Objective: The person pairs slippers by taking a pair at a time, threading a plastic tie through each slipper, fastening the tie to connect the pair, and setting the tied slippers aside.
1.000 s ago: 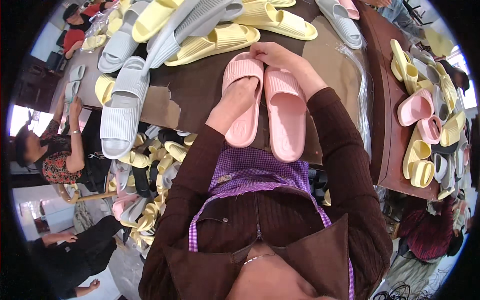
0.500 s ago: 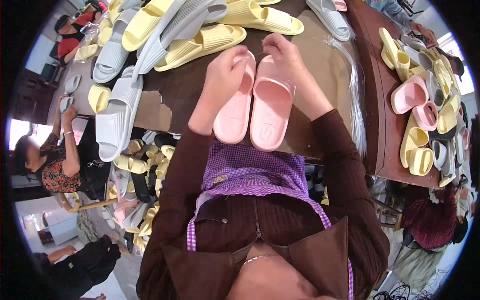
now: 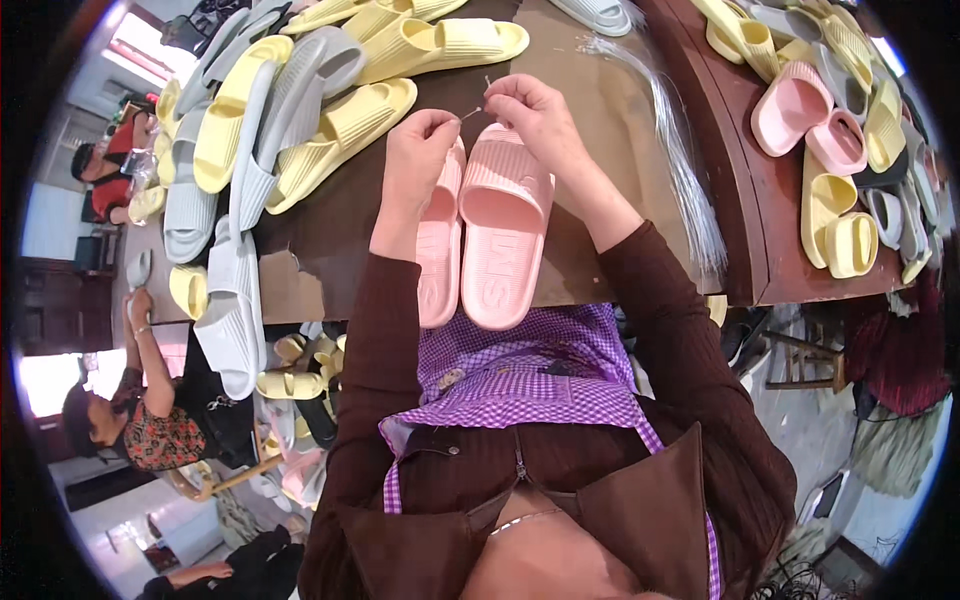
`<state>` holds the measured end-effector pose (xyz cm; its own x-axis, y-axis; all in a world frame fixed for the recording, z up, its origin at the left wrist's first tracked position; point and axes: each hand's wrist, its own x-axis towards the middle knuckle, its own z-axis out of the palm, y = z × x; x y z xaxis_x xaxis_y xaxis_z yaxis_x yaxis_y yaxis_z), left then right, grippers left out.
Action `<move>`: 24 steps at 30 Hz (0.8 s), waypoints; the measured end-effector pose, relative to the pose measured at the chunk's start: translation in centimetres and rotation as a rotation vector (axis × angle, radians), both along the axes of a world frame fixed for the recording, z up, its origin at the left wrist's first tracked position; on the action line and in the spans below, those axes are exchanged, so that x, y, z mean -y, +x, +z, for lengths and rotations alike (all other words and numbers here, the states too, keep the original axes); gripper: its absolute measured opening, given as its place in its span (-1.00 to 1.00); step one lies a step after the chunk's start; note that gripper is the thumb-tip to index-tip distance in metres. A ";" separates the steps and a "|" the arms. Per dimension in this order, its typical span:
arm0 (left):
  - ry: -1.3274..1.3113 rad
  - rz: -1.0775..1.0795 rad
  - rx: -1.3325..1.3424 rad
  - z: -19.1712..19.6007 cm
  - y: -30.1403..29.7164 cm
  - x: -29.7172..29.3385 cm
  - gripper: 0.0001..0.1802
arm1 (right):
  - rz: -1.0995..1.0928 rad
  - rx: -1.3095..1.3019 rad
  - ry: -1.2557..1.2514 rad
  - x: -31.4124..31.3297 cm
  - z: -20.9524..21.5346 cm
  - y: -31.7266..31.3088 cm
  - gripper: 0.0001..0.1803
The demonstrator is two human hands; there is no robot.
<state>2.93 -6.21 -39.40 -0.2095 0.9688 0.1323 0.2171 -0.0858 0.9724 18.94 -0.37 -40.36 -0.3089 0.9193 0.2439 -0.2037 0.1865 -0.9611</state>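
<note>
pair of pink slippers (image 3: 487, 235) lies side by side at desk (image 3: 330, 225) near edge | left hand (image 3: 420, 150) and right hand (image 3: 530, 110) each pinch thin clear tie (image 3: 474, 113) over toe ends | judgement: keep tie taut, pair aligned, clear of yellow slippers (image 3: 345, 130)

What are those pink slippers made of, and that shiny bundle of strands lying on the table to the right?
The pink slippers look like moulded foam or soft rubber: matte, one colour throughout, ribbed straps, thick soles. The bundle of strands looks like clear plastic filament: thin, glossy, see-through, catching light. The table beneath seems dark wood, partly covered in brown card; that is less certain.
</note>
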 end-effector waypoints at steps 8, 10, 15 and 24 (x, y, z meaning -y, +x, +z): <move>-0.049 -0.010 0.388 0.7 0.2 0.6 -0.91 | -0.022 0.256 0.142 1.6 0.9 0.5 -0.85; -0.045 -0.015 0.407 0.4 0.0 0.5 -0.91 | -0.022 0.280 0.183 1.8 1.2 0.4 -0.86; -0.034 -0.039 0.436 0.2 -0.3 0.6 -0.91 | -0.057 0.370 0.392 2.4 1.8 0.3 -0.88; -0.014 -0.038 0.425 0.2 0.0 0.7 -0.92 | -0.084 0.381 0.499 1.8 0.7 -0.2 -0.91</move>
<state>2.97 -6.95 -39.17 -0.2062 0.9781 0.0285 -0.2061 -0.0719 0.9759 18.79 -2.18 -39.61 -0.3902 0.7483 0.5364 0.1701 0.6312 -0.7568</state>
